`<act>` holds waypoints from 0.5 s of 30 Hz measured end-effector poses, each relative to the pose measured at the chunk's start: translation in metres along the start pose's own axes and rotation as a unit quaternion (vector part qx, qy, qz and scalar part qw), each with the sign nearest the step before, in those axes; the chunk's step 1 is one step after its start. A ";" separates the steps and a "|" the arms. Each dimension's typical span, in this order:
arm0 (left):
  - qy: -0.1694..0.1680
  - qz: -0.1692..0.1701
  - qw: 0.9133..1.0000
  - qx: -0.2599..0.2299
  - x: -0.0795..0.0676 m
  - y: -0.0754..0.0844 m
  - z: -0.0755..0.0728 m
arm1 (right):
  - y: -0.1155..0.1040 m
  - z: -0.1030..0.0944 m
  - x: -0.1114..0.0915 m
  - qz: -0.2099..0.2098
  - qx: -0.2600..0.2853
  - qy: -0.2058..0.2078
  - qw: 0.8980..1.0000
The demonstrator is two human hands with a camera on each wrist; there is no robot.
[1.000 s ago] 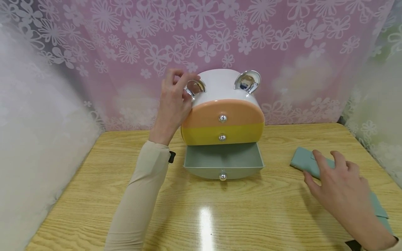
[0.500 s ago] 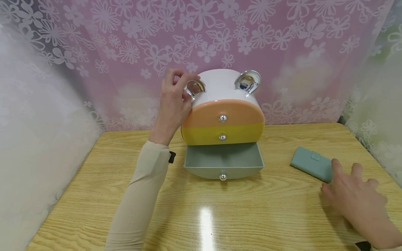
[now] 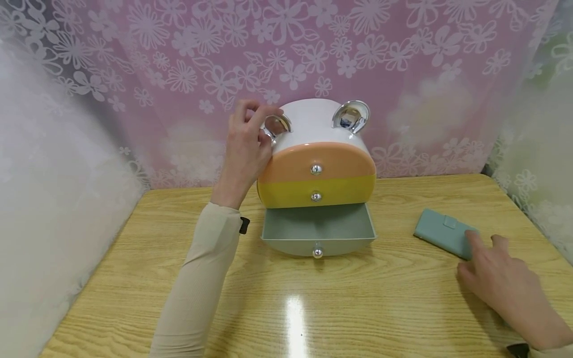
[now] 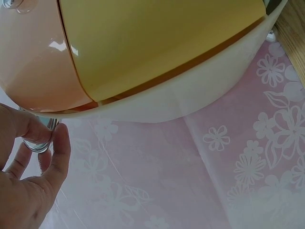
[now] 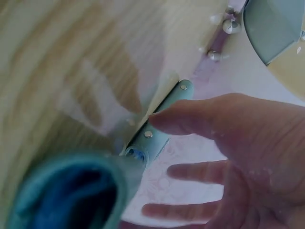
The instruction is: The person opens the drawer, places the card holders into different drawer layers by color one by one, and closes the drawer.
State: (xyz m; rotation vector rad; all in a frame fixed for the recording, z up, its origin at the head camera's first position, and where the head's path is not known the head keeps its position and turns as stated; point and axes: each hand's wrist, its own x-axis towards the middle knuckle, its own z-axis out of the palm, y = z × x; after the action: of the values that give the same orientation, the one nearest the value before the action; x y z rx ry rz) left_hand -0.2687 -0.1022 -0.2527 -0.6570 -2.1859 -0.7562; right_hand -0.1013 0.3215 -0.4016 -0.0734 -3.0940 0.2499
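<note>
A rounded white drawer box [image 3: 309, 122] with orange and yellow drawer fronts stands at the back of the table. Its lowest drawer [image 3: 344, 246], pale green, is pulled out. My left hand [image 3: 243, 149] pinches the box's left chrome ear [image 3: 278, 124]; in the left wrist view, thumb and fingers close round that ear. To the right lies a flat teal case [image 3: 443, 232] with a flap tab. Over its near right end hovers my right hand [image 3: 503, 281], fingers spread. In the right wrist view the thumb is by the case's snap side [image 5: 148, 134]; contact is unclear.
A blurred teal pouch [image 5: 76, 191] with a blue inside fills the right wrist view's lower left. The wood-grain table [image 3: 376, 308] meets a pink flowered cloth [image 3: 188, 119] behind the box. White cloth [image 3: 67, 199] stands at the left side.
My right hand has drawn back from above the teal case toward the near right, then edged slightly back to its end. The case's tab came into view. My left hand has kept its hold.
</note>
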 end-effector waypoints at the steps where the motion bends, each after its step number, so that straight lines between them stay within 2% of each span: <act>1: 0.000 0.000 1.000 0.000 0.000 0.000 0.000 | -0.001 0.000 0.002 -0.007 0.001 -0.005 1.000; 5: -0.001 -0.003 1.000 0.002 -0.001 0.000 -0.001 | -0.004 0.002 0.008 -0.057 0.003 -0.015 0.998; 10: -0.008 -0.010 1.000 0.007 -0.001 0.001 -0.001 | -0.008 0.008 0.008 -0.131 0.002 0.027 0.991; 13: -0.011 -0.014 1.000 0.007 -0.001 0.001 -0.001 | -0.008 0.009 0.007 -0.130 -0.042 0.048 0.990; 15: -0.012 -0.015 1.000 0.006 -0.001 0.001 -0.001 | -0.006 0.008 0.007 -0.106 -0.075 0.034 0.991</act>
State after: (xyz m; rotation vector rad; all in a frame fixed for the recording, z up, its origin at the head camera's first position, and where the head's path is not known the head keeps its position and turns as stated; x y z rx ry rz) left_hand -0.2666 -0.1022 -0.2528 -0.6301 -2.2249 -0.7533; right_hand -0.1085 0.3150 -0.4081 0.2355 -3.0144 0.0069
